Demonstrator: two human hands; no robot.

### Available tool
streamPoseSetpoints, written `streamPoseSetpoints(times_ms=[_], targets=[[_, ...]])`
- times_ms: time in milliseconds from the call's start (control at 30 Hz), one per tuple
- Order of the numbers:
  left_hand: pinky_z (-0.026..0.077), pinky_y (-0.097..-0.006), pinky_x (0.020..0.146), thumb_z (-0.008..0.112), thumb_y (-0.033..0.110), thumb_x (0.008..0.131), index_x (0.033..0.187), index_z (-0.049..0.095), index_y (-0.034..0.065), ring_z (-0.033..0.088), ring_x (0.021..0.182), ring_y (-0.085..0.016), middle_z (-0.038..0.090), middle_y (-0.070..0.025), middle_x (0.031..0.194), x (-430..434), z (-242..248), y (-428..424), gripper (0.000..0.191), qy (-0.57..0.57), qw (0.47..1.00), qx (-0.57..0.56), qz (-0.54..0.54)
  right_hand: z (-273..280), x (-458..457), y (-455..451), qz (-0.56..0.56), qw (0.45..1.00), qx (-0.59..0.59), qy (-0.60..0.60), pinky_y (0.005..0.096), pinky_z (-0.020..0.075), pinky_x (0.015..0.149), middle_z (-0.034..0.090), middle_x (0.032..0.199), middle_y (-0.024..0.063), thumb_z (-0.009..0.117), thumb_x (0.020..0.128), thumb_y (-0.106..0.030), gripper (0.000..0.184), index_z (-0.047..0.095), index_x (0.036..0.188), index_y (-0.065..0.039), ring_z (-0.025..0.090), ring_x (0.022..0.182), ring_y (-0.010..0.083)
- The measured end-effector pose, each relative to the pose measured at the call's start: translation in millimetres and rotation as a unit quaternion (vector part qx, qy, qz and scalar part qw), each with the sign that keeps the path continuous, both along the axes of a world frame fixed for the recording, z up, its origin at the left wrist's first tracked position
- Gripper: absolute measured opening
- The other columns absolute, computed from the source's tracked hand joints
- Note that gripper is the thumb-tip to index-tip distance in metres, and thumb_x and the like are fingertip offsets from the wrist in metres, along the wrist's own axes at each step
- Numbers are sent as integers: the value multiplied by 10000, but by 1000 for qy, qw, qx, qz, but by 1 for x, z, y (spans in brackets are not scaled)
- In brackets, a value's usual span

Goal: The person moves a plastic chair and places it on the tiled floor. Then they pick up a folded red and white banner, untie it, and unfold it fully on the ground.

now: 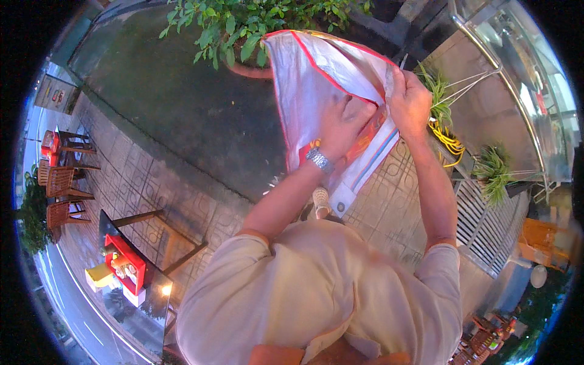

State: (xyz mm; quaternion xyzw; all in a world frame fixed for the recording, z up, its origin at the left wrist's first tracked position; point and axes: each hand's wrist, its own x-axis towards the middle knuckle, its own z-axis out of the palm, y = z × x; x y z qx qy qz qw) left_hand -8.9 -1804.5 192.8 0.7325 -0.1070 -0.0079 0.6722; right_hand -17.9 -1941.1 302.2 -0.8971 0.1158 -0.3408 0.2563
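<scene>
A white sheet banner (301, 91) with red edging hangs in folds before me, with red and yellow printing on part of it. My right hand (409, 100) grips its gathered upper edge, thumb on top. My left hand (349, 121), blurred and wearing a metal-band wristwatch (320, 159), is at an inner fold with its fingertips pinched near the red edge, partly hidden. A striped white strip (372, 159) runs down to a corner with a metal eyelet (341, 207), close to my shoe (321, 200).
A leafy potted plant (251, 27) stands ahead. On the right are a yellow coiled cable (449, 143), hanging plants (492, 173), a metal rail (515, 86) and a floor grating (483, 223). At left, a glass-topped table (132, 324) bears a red tray (139, 278); wooden chairs (61, 182) stand beyond.
</scene>
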Motion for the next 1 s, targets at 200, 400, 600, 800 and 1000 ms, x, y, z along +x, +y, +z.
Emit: streamPoseSetpoints(times_ms=[200,400,600,800,1000], targets=[[523,-380,802,636,520,939,1103,721,-5,695,874,-252,722,-187,920,2,-9,24,557,70,989,74,-111,-1,5,-22,6,999,-23,-23,485,524,666,664,779,264,581,993,-315,336,720,918,-19,675,750,446],[528,-365,762,655,414,901,1131,689,-60,692,801,-241,739,-171,927,-2,-26,21,528,84,991,32,-98,0,5,-26,-13,999,-50,5,487,528,682,677,800,263,579,992,-323,338,737,963,-25,685,768,438],[539,-439,743,659,395,888,1111,682,-58,721,836,-339,733,-230,959,-31,-15,-19,505,100,989,100,-53,7,17,-17,-51,996,-63,-24,510,526,698,671,797,270,563,988,-346,379,729,914,-14,669,770,465],[536,-502,694,664,386,906,988,707,22,685,756,-400,696,-217,840,-22,-64,0,376,-88,966,225,-89,-6,21,-77,-115,990,-68,40,517,512,763,670,856,300,535,991,-412,471,729,945,15,662,847,482],[554,-507,713,602,425,948,1003,722,107,685,815,-408,707,-197,882,74,-118,145,345,-97,916,389,-15,-33,-20,-256,-281,916,-97,267,533,501,876,676,977,330,513,922,-634,714,735,954,44,656,1001,487]])
